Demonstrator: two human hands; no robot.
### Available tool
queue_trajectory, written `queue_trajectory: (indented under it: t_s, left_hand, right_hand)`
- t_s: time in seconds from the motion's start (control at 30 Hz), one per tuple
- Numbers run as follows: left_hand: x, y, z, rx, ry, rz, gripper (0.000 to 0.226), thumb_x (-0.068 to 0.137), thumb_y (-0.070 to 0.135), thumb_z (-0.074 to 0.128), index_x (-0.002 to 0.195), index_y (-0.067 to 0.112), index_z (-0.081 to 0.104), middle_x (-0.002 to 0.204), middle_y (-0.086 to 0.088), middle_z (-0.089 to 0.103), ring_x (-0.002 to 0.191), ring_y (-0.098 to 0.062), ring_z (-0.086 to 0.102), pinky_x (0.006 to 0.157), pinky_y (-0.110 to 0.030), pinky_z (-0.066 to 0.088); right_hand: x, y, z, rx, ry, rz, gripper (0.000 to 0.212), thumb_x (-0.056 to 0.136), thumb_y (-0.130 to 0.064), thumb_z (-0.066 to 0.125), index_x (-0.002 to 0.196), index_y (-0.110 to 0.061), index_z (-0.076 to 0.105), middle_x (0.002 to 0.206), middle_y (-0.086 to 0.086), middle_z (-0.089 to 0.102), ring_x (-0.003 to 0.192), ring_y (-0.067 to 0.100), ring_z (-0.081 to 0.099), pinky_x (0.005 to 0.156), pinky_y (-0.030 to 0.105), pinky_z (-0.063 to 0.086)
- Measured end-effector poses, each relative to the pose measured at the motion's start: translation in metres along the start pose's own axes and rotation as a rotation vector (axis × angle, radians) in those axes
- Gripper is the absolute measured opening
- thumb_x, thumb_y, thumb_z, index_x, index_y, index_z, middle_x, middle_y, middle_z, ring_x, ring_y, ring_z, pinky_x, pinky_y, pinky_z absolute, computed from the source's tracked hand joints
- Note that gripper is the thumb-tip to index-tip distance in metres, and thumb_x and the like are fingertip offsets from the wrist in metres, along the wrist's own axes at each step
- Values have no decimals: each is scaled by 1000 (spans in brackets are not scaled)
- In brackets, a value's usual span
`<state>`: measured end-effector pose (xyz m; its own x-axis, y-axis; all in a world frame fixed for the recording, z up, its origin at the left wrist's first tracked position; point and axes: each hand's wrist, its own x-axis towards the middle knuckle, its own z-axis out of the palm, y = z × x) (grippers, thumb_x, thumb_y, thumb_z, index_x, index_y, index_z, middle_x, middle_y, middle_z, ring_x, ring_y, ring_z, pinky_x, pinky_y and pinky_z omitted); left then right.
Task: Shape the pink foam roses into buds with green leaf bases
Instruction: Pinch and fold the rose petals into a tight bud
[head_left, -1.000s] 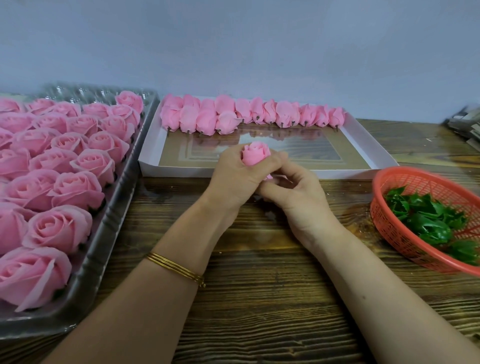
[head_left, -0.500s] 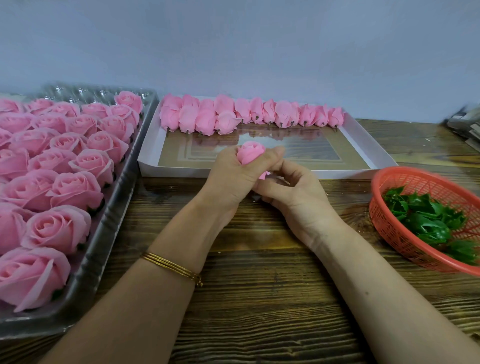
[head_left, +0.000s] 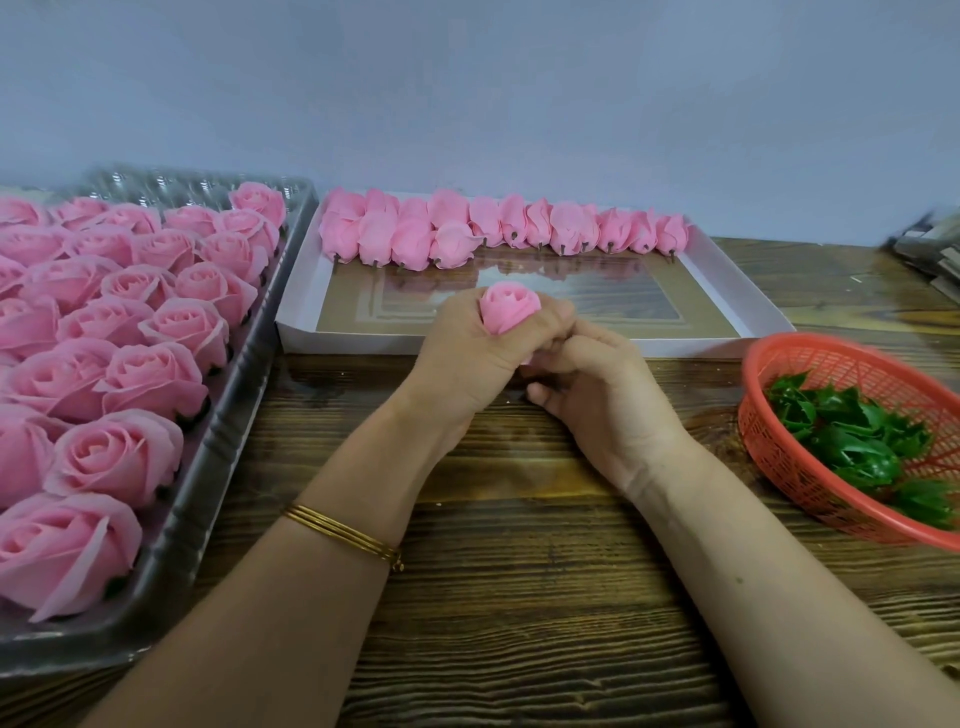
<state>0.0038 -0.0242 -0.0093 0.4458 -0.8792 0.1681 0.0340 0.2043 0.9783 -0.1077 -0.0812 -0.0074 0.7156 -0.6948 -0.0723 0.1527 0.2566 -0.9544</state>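
The held rose (head_left: 506, 312) is pink, like the open roses (head_left: 156, 379) in the grey tray (head_left: 171, 561) and the buds (head_left: 452, 244) in the white box (head_left: 353, 343). The mesh basket (head_left: 769, 431) is orange-red, its leaves (head_left: 857, 447) glossy green. The table (head_left: 519, 597) shows dark brown streaked grain; the bangle (head_left: 343, 535) is gold.

Both forearms bare. A stack of thin gold bangles (head_left: 343, 535) circles the wrist behind the left hand (head_left: 462, 364), possibly three or four; too fine to count.
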Motion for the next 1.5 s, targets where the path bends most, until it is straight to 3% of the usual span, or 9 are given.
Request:
queue_trajectory:
  t_s: [0.17, 0.33, 0.5, 0.63, 0.9, 1.07, 1.2, 1.4, 1.5]
  left_hand:
    - [-1, 0, 6, 119, 117, 138, 26, 86, 4, 69, 64, 10, 56, 53, 14, 54, 50, 1, 47, 51, -14, 39]
    - [-3, 0, 6, 263, 85, 193, 34, 86, 20, 73, 71, -6, 56, 64, -13, 54, 62, -21, 49, 59, -37, 43]
    - [-2, -3, 7, 336, 66, 160, 19, 85, 7, 71, 83, -10, 63, 80, -27, 65, 79, -42, 61, 71, -55, 50]
    - [-3, -3, 7, 368, 63, 137, 14, 85, 4, 69, 81, -8, 64, 79, -26, 65, 81, -42, 62, 72, -55, 51]
    - [-2, -8, 7, 398, 25, 128, 18, 85, 8, 69, 76, -6, 63, 74, -22, 65, 73, -37, 62, 68, -52, 52]
    - [-2, -7, 7, 361, 10, 128, 19, 88, 10, 67, 76, -4, 63, 65, -12, 64, 61, -20, 59, 59, -36, 51]
    - [-2, -5, 9, 166, 108, 112, 24, 91, 9, 66, 70, 2, 57, 51, 4, 55, 45, -5, 50, 44, -18, 44]
    - [0, -3, 10, 15, 213, 128, 29, 90, 21, 70, 70, 6, 55, 61, -1, 56, 58, -11, 55, 55, -24, 47]
    - [0, -2, 14, -104, 193, 76, 30, 91, 18, 68, 64, 15, 56, 55, 7, 63, 52, -8, 64, 46, -21, 49]
  right_hand:
    - [-1, -3, 2, 51, 163, -49, 20, 76, -25, 64, 89, -11, 59, 70, -5, 58, 62, 9, 49, 53, 21, 38]
    - [-2, -4, 4, -30, 213, -111, 21, 68, -35, 72, 78, -21, 60, 73, -4, 59, 68, 12, 52, 61, 29, 38]
    - [-2, 0, 10, -99, 243, -106, 53, 65, -35, 77, 104, -2, 63, 97, 21, 63, 89, 29, 58, 78, 48, 42]
    - [-2, 1, 8, -99, 227, -84, 57, 64, -32, 77, 108, 2, 62, 99, 24, 64, 88, 29, 59, 79, 49, 44]
    - [-2, -1, 7, -81, 155, -49, 11, 66, -23, 73, 71, -16, 66, 76, 11, 66, 82, 28, 56, 77, 43, 39]
    - [-1, 2, 6, -83, 149, -60, 14, 69, -26, 73, 72, -15, 64, 72, 9, 64, 75, 26, 57, 74, 41, 41]
    - [0, 3, 7, 18, 140, -69, 21, 83, -32, 59, 73, -13, 64, 57, -2, 55, 56, 9, 52, 58, 26, 35]
    - [-1, 4, 6, -38, 125, -123, 31, 64, -1, 57, 94, -4, 64, 85, 9, 67, 75, 16, 59, 56, 23, 44]
    - [-3, 7, 9, -180, 160, -154, 46, 63, 5, 71, 108, 1, 62, 99, 21, 67, 80, 24, 59, 76, 40, 54]
